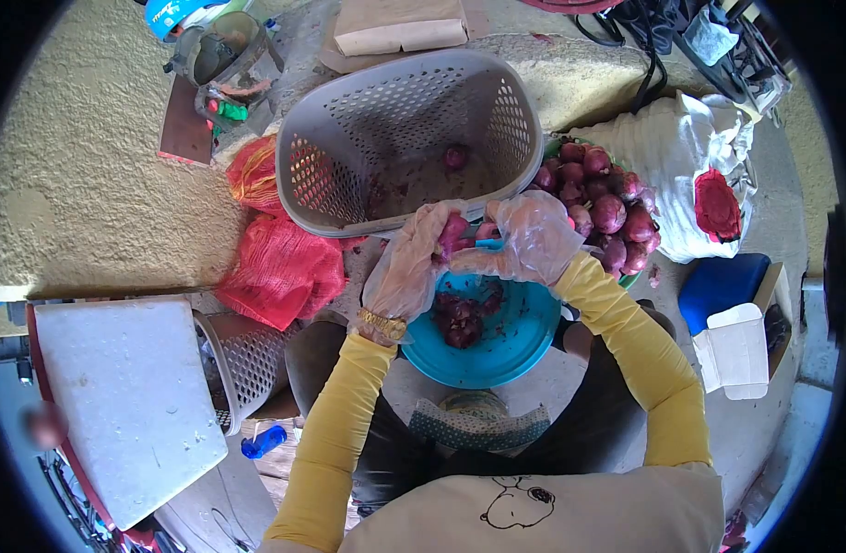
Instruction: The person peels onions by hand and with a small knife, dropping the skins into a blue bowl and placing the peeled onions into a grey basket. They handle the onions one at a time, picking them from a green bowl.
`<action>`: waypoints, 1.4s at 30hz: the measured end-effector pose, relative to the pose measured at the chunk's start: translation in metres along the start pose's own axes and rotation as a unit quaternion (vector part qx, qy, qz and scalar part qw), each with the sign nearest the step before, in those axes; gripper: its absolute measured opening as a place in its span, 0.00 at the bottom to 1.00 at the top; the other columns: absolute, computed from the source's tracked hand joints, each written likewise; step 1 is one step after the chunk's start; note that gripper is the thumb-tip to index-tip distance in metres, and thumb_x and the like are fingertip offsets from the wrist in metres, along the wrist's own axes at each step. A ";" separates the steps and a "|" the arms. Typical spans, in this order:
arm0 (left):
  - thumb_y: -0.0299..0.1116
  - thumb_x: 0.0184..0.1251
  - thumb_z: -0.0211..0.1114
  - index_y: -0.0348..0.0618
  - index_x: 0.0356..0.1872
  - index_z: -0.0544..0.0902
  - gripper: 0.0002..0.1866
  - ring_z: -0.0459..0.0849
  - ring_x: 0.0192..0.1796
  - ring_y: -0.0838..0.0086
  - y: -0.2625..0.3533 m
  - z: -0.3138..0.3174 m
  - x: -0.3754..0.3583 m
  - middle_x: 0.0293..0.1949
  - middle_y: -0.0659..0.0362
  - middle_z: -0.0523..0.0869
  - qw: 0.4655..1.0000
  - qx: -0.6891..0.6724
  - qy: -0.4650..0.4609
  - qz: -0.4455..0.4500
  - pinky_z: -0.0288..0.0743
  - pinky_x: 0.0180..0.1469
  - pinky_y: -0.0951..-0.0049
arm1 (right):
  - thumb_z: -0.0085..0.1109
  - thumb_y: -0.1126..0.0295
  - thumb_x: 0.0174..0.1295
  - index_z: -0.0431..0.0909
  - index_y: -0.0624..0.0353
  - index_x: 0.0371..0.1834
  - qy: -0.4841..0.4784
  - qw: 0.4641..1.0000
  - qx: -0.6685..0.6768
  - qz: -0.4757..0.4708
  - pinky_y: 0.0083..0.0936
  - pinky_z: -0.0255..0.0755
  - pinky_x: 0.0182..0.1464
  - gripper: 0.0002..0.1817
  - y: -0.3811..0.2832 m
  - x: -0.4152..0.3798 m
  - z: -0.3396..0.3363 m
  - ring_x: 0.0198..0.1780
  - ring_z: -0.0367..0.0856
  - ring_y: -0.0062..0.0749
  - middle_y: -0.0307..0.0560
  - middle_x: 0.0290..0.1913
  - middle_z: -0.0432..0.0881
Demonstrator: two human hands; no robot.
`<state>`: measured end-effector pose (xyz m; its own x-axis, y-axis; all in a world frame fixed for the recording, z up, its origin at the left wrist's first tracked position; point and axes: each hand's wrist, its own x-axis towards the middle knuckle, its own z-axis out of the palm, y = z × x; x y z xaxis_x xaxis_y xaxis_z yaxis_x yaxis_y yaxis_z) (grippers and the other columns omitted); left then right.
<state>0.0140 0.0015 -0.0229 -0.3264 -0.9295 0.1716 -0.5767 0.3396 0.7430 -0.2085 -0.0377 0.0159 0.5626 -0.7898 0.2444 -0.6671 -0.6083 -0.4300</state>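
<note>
Both hands wear clear plastic gloves and meet above a blue basin (520, 355). My left hand (423, 244) is closed around a red onion (453, 230). Close beside it, my right hand (534, 238) is closed, its fingers curled toward the onion; what it holds is hidden. Dark red onion skins (462, 318) lie in the basin. Just beyond the hands stands a grey perforated laundry basket (405, 78) with one red onion (456, 157) and scraps of skin inside. A heap of red onions (609, 214) is to the right of my right hand.
A white sack (676, 166) lies at the right, near an opened carton (736, 341). Red mesh bags (280, 267) lie left of the basket. At lower left are a white-topped box (123, 396), another perforated basket (248, 364) and a blue bottle (264, 441).
</note>
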 end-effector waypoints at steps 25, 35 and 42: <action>0.23 0.69 0.65 0.43 0.67 0.77 0.25 0.82 0.52 0.62 0.001 0.000 0.001 0.54 0.54 0.83 0.991 -0.122 0.040 0.049 0.80 0.54 0.65 | 0.69 0.22 0.49 0.84 0.55 0.28 0.023 1.000 -0.001 -0.001 0.41 0.79 0.30 0.40 0.010 -0.001 0.009 0.24 0.85 0.50 0.49 0.19 0.81; 0.11 0.55 0.69 0.50 0.73 0.72 0.42 0.86 0.53 0.50 0.001 -0.008 0.002 0.59 0.49 0.84 0.991 -0.088 -0.058 -0.079 0.83 0.53 0.59 | 0.70 0.23 0.50 0.86 0.54 0.30 -0.011 0.999 0.030 0.017 0.43 0.79 0.33 0.39 0.007 -0.001 0.005 0.28 0.86 0.55 0.53 0.22 0.82; 0.10 0.54 0.68 0.53 0.75 0.72 0.44 0.84 0.45 0.54 -0.005 -0.001 0.001 0.55 0.51 0.84 0.986 -0.029 0.080 0.144 0.82 0.48 0.61 | 0.69 0.24 0.53 0.87 0.56 0.32 -0.056 0.997 0.032 0.030 0.45 0.81 0.37 0.39 -0.002 0.000 0.001 0.32 0.87 0.57 0.49 0.25 0.85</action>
<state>0.0176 -0.0012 -0.0258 -0.3459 -0.8079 0.4772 -0.4316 0.5885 0.6836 -0.2067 -0.0367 0.0160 0.5763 -0.8086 0.1187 -0.6710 -0.5511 -0.4960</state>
